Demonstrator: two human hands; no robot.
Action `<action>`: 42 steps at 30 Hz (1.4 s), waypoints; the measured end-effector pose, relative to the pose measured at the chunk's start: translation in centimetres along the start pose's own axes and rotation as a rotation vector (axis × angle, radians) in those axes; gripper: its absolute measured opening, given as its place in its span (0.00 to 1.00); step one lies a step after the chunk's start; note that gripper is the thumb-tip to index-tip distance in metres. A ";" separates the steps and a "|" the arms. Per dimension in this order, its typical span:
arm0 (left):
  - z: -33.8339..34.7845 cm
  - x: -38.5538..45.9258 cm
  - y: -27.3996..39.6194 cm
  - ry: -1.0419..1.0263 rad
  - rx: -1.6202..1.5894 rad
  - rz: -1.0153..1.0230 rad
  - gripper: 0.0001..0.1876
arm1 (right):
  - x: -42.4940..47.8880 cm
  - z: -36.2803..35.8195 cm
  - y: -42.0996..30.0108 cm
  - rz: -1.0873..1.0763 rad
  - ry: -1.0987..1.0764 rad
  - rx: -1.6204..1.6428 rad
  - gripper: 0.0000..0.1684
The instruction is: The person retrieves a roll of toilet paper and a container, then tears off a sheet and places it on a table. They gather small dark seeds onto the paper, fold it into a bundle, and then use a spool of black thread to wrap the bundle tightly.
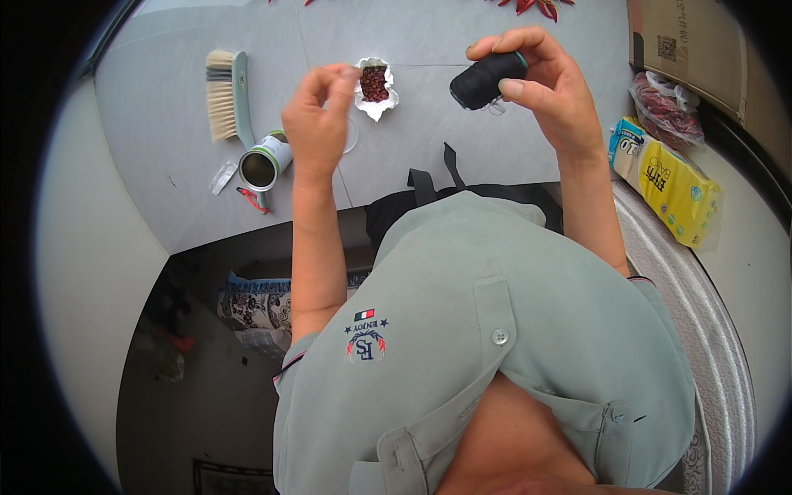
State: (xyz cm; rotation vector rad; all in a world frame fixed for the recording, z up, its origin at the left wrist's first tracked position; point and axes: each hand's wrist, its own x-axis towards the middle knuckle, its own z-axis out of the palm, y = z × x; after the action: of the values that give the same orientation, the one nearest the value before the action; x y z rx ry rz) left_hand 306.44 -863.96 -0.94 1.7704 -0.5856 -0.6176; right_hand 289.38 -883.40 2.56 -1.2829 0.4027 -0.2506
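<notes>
My right hand (550, 86) holds a spool of black thread (489, 79) between thumb and fingers, tilted above the grey table (421, 124). A few loose loops of thread hang under the spool. From it a thin dark strand (430, 65) runs taut to the left. My left hand (322, 111) pinches that strand's other end between thumb and forefinger; the tip itself is too small to make out. Just right of my left fingertips, a crumpled white paper (377, 111) holds small dark red-brown beads or seeds (374, 85).
Left lie a soft-bristled brush (242, 93), an open tin (260, 167), a small clear packet (223, 178) and a round clear lid (351, 136). Red chillies (538, 7) are at the back. Right are a cardboard box (693, 55), a bag (667, 111) and a yellow tissue pack (671, 185).
</notes>
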 end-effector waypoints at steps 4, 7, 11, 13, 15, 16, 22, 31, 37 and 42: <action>-1.1 1.7 -0.5 -0.012 -0.734 -0.380 0.06 | -0.4 0.2 -0.3 0.022 0.028 0.064 0.21; -1.1 2.2 -0.6 -0.050 -0.809 -0.474 0.07 | -0.5 -0.1 -0.3 0.002 -0.004 0.032 0.21; -0.8 1.8 -0.7 0.061 -0.753 -0.445 0.16 | -0.6 0.5 -0.6 0.076 0.048 0.042 0.20; -0.4 1.4 -0.7 0.227 -0.457 -0.232 0.16 | -0.7 0.9 -0.8 0.091 0.083 0.039 0.20; 0.0 0.8 0.2 0.278 -0.224 -0.028 0.15 | -0.9 1.0 -0.7 0.112 0.117 0.033 0.20; 0.0 0.3 1.6 0.252 -0.138 0.067 0.13 | -0.9 1.1 -0.7 0.125 0.131 0.031 0.20; 2.7 -0.6 6.5 0.098 0.246 0.618 0.16 | -0.6 1.6 -1.1 0.093 0.158 0.005 0.22; 4.7 0.8 4.9 0.205 0.397 0.920 0.14 | -0.6 2.3 -1.2 0.048 0.198 -0.008 0.21; 4.2 -1.0 5.5 0.000 -0.325 0.168 0.07 | -0.6 2.9 -0.8 -0.033 0.324 -0.117 0.21; 2.9 -1.3 5.6 -0.129 -0.574 -0.042 0.05 | -0.5 2.5 -0.6 -0.070 0.342 -0.144 0.21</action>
State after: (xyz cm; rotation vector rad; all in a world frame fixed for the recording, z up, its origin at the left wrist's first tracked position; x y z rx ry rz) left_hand 303.09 -866.61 3.91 1.2117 -0.4043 -0.8381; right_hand 290.03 -881.16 3.82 -1.4003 0.6778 -0.5119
